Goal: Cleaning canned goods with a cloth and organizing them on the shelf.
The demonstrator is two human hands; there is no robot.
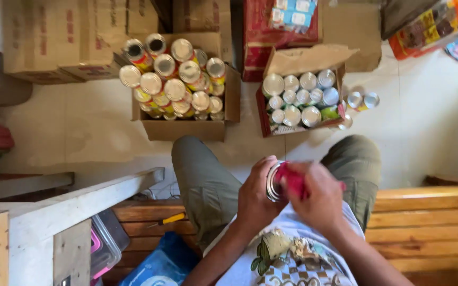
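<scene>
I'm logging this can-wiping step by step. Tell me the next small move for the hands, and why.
Probably turn the can a little in the left hand so the pink cloth in the right hand meets a fresh part. The cloth is pressed against the can's side, covering only one part, while the left hand grips the can near its shiny end.
</scene>
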